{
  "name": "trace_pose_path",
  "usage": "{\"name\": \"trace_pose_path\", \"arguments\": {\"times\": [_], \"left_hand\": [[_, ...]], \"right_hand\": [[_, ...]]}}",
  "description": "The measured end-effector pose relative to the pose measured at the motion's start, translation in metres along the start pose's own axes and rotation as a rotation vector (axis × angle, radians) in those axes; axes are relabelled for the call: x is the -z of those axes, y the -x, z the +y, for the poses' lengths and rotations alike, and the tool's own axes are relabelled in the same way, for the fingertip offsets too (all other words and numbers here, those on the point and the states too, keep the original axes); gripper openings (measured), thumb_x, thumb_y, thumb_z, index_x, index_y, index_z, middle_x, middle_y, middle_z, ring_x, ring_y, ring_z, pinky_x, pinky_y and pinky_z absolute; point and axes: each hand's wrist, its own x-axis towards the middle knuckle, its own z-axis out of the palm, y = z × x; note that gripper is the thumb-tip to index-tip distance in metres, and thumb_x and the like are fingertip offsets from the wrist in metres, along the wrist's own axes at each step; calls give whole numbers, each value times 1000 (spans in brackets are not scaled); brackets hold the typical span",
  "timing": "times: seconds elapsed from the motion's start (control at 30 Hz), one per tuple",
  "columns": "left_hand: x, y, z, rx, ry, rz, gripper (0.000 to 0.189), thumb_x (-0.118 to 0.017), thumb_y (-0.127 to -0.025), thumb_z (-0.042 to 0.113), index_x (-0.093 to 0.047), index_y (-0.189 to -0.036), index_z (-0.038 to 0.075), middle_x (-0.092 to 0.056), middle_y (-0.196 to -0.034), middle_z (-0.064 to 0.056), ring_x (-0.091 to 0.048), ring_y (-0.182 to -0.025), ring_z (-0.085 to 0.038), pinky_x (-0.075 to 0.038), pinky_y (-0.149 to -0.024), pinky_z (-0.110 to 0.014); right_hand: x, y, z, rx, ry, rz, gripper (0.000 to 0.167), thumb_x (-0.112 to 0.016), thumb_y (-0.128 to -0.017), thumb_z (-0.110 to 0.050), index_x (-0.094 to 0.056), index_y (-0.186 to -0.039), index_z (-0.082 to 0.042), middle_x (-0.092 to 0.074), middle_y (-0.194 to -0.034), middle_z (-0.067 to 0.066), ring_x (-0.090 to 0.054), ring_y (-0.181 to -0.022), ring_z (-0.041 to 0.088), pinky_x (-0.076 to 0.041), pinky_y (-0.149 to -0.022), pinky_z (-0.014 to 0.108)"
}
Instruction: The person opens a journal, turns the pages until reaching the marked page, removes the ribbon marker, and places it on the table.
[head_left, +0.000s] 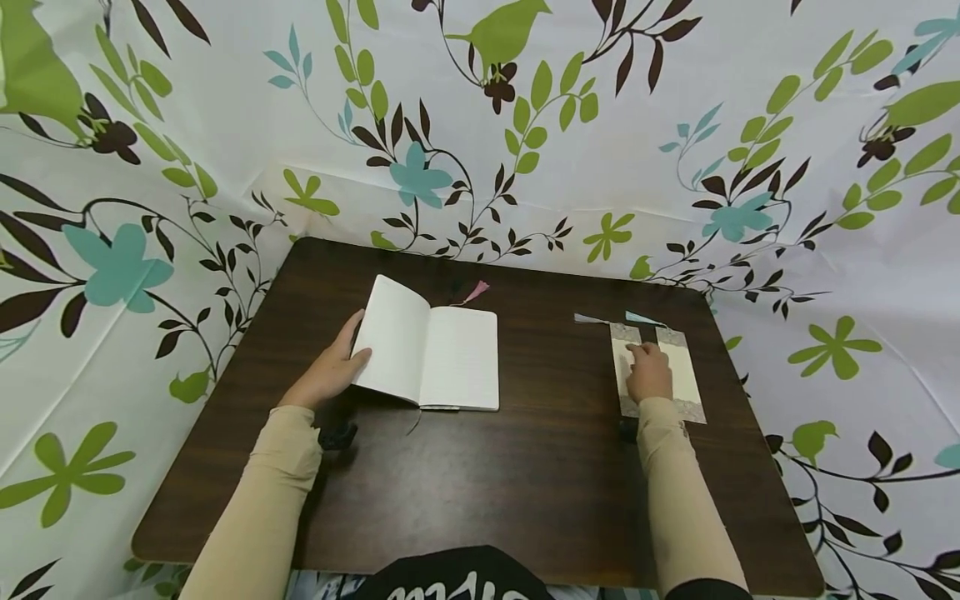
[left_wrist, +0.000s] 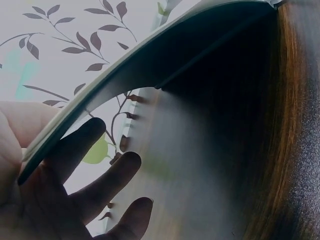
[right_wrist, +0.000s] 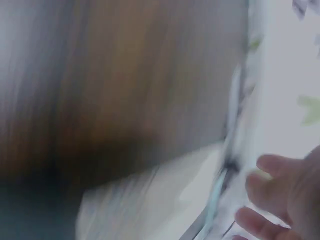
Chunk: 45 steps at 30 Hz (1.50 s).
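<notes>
An open notebook (head_left: pixel 459 358) with blank white pages lies left of the table's middle, its left half raised and tilted. My left hand (head_left: pixel 326 371) pinches that half at its outer edge. In the left wrist view the thumb is on the page side and the fingers (left_wrist: pixel 112 177) spread behind the dark cover (left_wrist: pixel 210 45). Over at the right, my right hand (head_left: pixel 651 375) is above two cream bookmarks, a left one (head_left: pixel 624 358) and a right one (head_left: pixel 684 367), partly covering them. Its fingers (right_wrist: pixel 265 187) look loosely bent with nothing held in the blurred right wrist view.
A pink tassel (head_left: pixel 476 291) sticks out past the notebook's top edge. Grey (head_left: pixel 591 318) and light blue (head_left: pixel 643 318) tassels extend from the bookmarks' far ends. The dark wooden table (head_left: pixel 525 492) borders a leaf-patterned cloth (head_left: pixel 480 192) at the back and sides.
</notes>
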Motion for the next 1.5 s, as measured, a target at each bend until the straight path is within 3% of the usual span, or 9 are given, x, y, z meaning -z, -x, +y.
{"name": "trace_pose_path", "arguments": {"times": [0.1, 0.23, 0.4, 0.57, 0.73, 0.83, 1.13, 1.27, 1.5], "left_hand": [[0, -1, 2, -6, -9, 0, 75, -44, -109, 19, 6, -164, 22, -15, -164, -29, -37, -137, -48, -28, -110, -65], [0, -2, 4, -16, -30, 5, 75, -45, -108, 18, 5, -164, 21, -21, -161, -31, -44, -131, -48, -30, -108, -65], [-1, -3, 9, -21, -41, 0, 75, -45, -108, 18, 5, -164, 21, -34, -154, -34, -54, -122, -45, -35, -105, -63], [-3, -2, 11, -18, -48, 0, 76, -46, -108, 18, 5, -164, 19, -28, -157, -33, -49, -128, -48, -33, -106, -64], [-3, 0, 11, -26, -65, -5, 77, -46, -108, 19, 6, -164, 21, -17, -163, -31, -36, -138, -51, -28, -109, -67], [-4, -1, 12, -39, -72, 0, 76, -47, -108, 19, 5, -164, 19, -15, -163, -31, -33, -140, -52, -27, -109, -68], [-4, -1, 9, -23, -71, 5, 78, -46, -108, 20, 8, -164, 23, -11, -166, -27, -25, -145, -52, -23, -111, -70], [-4, -1, 10, -27, -74, 5, 77, -46, -108, 20, 6, -164, 20, -10, -166, -27, -23, -145, -52, -22, -111, -70], [-4, -1, 11, -28, -73, 7, 76, -44, -108, 20, 7, -164, 20, -10, -166, -28, -24, -145, -53, -22, -111, -70]], "right_hand": [[-5, 1, -39, 151, -41, -10, 41, -65, -94, 3, -60, -135, 3, -53, -133, 29, -52, -117, 52, -45, -92, 63], [-21, 6, -94, 292, -186, -176, 47, -70, -97, -11, -57, -140, 1, -51, -143, 25, -48, -132, 45, -38, -109, 58], [-44, 19, -144, 336, -278, -327, 59, -68, -99, -28, -49, -148, -2, -39, -157, 19, -35, -146, 37, -30, -116, 55], [-60, 34, -180, 346, -262, -344, 64, -65, -99, -38, -46, -152, -6, -31, -163, 15, -23, -152, 34, -20, -117, 64], [-70, 49, -205, 326, -205, -328, 66, -57, -102, -45, -41, -155, -7, -32, -162, 18, -18, -153, 37, 1, -114, 72], [-74, 53, -217, 306, -159, -306, 69, -54, -102, -48, -39, -156, -8, -34, -162, 18, -19, -153, 38, 3, -113, 74], [-78, 56, -249, 235, -217, -293, 72, -51, -104, -47, -31, -159, -5, -35, -161, 17, -22, -152, 40, 3, -112, 74], [-78, 58, -258, 218, -310, -283, 72, -48, -106, -46, -28, -160, -4, -34, -162, 15, -20, -152, 39, 5, -112, 74], [-72, 60, -273, 203, -613, -243, 63, -40, -110, -39, -22, -160, -6, -32, -162, 17, -24, -151, 37, 11, -111, 72]]}}
